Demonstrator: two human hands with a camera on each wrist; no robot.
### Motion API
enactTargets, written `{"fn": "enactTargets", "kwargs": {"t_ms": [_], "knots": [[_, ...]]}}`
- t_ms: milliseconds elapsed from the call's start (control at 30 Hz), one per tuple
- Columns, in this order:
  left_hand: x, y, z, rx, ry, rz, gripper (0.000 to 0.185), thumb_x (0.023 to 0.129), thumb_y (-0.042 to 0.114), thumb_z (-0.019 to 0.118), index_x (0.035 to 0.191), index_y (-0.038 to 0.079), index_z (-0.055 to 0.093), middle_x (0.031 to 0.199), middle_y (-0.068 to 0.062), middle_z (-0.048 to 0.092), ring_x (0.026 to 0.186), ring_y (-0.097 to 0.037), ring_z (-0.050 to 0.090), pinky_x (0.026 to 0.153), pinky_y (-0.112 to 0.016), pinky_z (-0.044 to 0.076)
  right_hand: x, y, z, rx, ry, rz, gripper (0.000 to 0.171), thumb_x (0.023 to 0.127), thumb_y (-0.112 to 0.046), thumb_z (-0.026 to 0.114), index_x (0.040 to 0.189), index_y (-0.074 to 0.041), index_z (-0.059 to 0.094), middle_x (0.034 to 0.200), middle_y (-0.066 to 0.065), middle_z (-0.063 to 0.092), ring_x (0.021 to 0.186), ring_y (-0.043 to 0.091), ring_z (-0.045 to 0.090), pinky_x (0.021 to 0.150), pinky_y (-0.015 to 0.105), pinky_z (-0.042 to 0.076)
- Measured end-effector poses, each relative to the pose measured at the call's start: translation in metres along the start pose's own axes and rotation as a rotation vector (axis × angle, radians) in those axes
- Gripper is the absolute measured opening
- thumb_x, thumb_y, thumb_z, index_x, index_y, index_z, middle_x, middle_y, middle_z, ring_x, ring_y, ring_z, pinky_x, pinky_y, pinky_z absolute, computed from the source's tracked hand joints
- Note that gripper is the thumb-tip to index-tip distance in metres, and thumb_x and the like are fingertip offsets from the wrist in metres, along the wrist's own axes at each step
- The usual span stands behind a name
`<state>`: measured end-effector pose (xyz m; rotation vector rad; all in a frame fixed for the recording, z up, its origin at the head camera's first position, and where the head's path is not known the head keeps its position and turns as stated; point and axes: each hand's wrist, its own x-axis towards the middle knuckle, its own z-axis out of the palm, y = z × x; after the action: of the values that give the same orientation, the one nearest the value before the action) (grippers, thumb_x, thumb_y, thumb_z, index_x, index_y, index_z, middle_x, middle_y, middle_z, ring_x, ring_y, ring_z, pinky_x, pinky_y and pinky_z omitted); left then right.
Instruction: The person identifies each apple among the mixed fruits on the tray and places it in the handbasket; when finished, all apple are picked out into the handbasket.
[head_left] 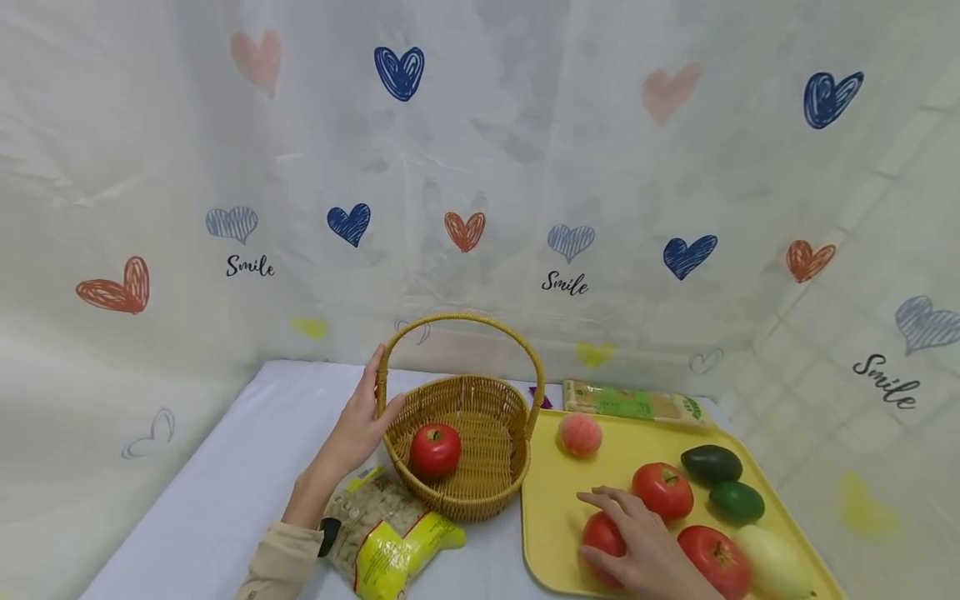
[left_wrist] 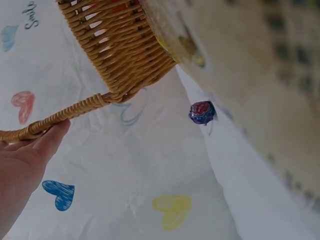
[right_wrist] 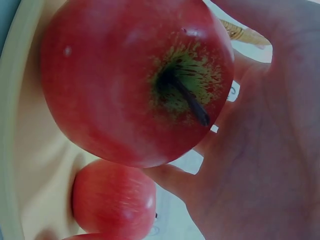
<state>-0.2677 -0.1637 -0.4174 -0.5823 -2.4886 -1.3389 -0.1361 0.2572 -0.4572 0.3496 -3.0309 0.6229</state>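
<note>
A wicker basket [head_left: 487, 417] with a tall hooped handle stands at the middle, a red apple [head_left: 435, 451] lying in its left part. My left hand [head_left: 365, 417] holds the basket at the left foot of its handle, the thumb across the front and fingers along the outer side. On the yellow tray [head_left: 551, 508], my right hand [head_left: 637, 542] grips another red apple [head_left: 602, 546] near the front left corner, thumb and fingers spread around it. That apple [right_wrist: 130, 80] fills much of the right wrist view, its stem showing; the fingers are partly hidden behind it.
The tray also bears a peach [head_left: 581, 435], two more red apples [head_left: 662, 492], an avocado [head_left: 711, 464], a green fruit [head_left: 737, 502] and a pale yellow fruit [head_left: 772, 562]. A yellow-and-clear bag [head_left: 382, 533] lies before the basket; a long packet [head_left: 633, 402] lies behind the tray.
</note>
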Motion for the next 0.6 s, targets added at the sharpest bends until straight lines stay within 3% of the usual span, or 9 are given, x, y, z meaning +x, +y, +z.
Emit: {"fn": "enactTargets", "kwargs": {"t_ms": [333, 600], "knots": [[-0.0083, -0.0031, 0.0009, -0.009, 0.002, -0.025, 0.083, 0.107, 0.038, 0.054, 0.165, 0.038, -0.007, 0.175, -0.008, 0.005, 0.159, -0.042, 0.015, 0.118, -0.069, 0.031, -0.0053, 0.0032, 0.0024, 0.049, -0.093, 0.015, 0.072, 0.083, -0.063, 0.075, 0.144, -0.029, 0.056, 0.147, 0.008, 0.053, 0.130, 0.033, 0.053, 0.099, 0.065, 0.051], [-0.0002, -0.0015, 0.0009, -0.011, -0.004, 0.009, 0.083, 0.108, 0.034, 0.054, 0.166, 0.033, -0.006, 0.175, -0.009, 0.004, 0.159, -0.042, 0.015, 0.118, -0.069, 0.031, -0.0057, 0.0083, -0.0025, 0.164, -0.176, 0.092, 0.077, 0.082, -0.058, 0.079, 0.147, -0.028, 0.051, 0.149, 0.013, 0.045, 0.126, 0.033, 0.052, 0.095, 0.063, 0.054]]}}
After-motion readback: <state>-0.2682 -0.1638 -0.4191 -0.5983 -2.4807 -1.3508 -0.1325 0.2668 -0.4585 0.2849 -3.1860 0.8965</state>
